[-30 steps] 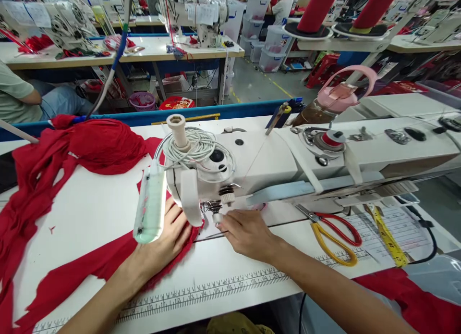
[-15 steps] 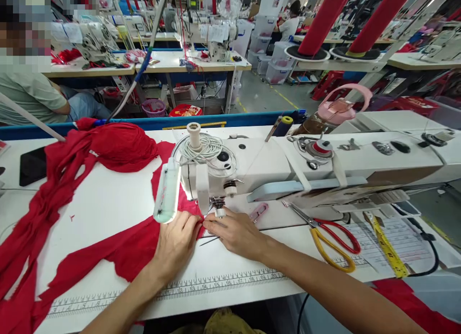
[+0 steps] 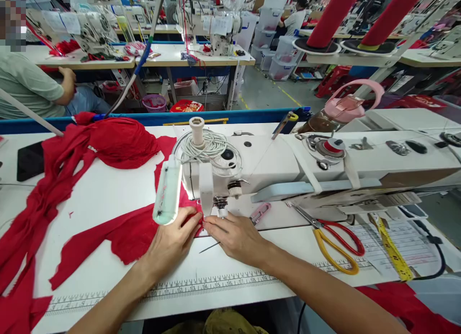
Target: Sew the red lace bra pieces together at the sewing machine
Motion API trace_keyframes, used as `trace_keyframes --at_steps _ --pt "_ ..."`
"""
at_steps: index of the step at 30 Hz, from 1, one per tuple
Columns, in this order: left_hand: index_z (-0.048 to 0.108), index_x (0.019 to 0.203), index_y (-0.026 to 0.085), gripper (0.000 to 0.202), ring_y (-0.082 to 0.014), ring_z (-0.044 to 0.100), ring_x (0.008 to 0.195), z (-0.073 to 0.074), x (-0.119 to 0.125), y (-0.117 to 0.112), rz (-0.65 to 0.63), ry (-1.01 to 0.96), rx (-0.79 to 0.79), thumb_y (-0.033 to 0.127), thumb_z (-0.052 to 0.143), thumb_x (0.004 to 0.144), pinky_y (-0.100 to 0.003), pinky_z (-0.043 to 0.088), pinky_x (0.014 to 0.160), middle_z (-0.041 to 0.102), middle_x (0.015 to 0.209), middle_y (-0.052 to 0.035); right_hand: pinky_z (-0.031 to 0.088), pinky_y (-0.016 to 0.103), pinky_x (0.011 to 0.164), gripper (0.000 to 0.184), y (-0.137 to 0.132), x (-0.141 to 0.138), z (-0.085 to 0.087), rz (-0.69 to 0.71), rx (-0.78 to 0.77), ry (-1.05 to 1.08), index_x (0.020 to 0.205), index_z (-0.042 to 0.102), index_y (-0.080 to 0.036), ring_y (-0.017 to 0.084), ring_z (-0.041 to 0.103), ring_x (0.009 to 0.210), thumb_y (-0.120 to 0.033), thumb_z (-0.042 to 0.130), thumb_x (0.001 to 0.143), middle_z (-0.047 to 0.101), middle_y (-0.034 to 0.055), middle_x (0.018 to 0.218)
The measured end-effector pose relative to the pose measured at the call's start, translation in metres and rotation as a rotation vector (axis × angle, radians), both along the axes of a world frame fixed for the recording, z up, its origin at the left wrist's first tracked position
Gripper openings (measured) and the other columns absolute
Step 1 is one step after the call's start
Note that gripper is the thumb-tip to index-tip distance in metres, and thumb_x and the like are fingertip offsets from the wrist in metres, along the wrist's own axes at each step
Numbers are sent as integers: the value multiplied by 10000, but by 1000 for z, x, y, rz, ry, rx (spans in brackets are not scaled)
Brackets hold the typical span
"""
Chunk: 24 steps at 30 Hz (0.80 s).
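Observation:
My left hand [image 3: 176, 235] is closed at the fingertips on the edge of a red fabric piece [image 3: 133, 235], just left of the sewing machine's needle area. Opposite it, my right hand [image 3: 236, 240] pinches the same fabric edge, its fingertips close to the presser foot, which is mostly hidden. From under my right hand sticks a thin dark pointed tool [image 3: 209, 248]; its other end is hidden. The white sewing machine [image 3: 266, 156] stands right behind both hands. A pale translucent guard [image 3: 167, 192] hangs over the back of my left hand.
A red fabric bundle [image 3: 122, 142] trails down the table's left side, beside a black phone [image 3: 30, 161]. To the right lie scissors [image 3: 336, 242], a pink clip-like tool [image 3: 260, 212] and a yellow tape measure [image 3: 392, 250]. A pink-lidded bottle [image 3: 345, 108] stands behind the machine. A person [image 3: 32, 84] sits opposite.
The red fabric piece has slid towards the machine; its tail now lies apart from the heap at left. Both hands stay at the needle area. The view has shifted slightly.

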<state>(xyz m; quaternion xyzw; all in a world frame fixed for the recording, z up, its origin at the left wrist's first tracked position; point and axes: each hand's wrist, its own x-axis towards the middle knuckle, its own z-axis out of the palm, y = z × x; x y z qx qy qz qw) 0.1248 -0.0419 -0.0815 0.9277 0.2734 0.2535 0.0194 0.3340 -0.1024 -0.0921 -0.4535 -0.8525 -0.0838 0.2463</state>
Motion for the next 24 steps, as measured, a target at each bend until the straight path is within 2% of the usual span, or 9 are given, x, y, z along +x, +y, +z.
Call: trace_keyframes --at_steps 3,6,9,13,16,20,24 --pt "644 1193 123 281 -285 599 1087 0 -1 1 -36 94 136 98 527 939 -394 485 852 683 1078 -139 432 276 613 246 1 3 2 23 -32 -18 1118 681 -166 178 559 863 -121 496 963 725 62 1047" --pt "651 1179 111 281 -298 605 1066 -1 1 -1 -23 111 178 88 519 931 -429 491 851 692 1101 -150 430 280 630 236 2 6 3 43 -79 -33 1124 668 -159 183 543 887 -120 525 941 714 64 1017" --pt "647 1171 131 262 -273 600 1058 -2 4 -3 8 68 93 110 504 953 -411 508 842 680 1111 -144 416 290 616 227 2 7 2 38 -88 -24 1095 670 -156 193 532 885 -109 548 910 710 57 958" --pt "631 1196 157 253 -234 582 1065 -2 3 0 -15 28 -65 149 498 981 -373 510 881 647 1077 -121 363 297 549 242 0 6 2 18 -76 -22 1123 663 -148 192 524 857 -107 539 920 700 55 897" --pt "636 1184 166 245 -241 563 1095 -3 0 5 -35 46 -82 156 495 984 -387 494 923 629 1081 -115 356 300 552 234 -1 6 3 18 -73 -21 1095 676 -146 192 521 839 -92 520 930 695 57 862" --pt "649 1155 197 230 -246 564 1082 -4 -3 15 -61 74 -96 191 490 990 -375 495 886 618 1081 -106 356 298 564 241 -1 5 5 5 -68 -50 1072 685 -154 190 523 832 -84 487 955 707 66 914" --pt "665 1127 194 212 -225 603 942 3 -3 20 -69 108 -37 245 517 984 -362 501 801 633 1029 -100 380 289 588 245 -1 3 8 10 -55 -83 1088 679 -152 182 532 838 -87 476 968 712 70 973"
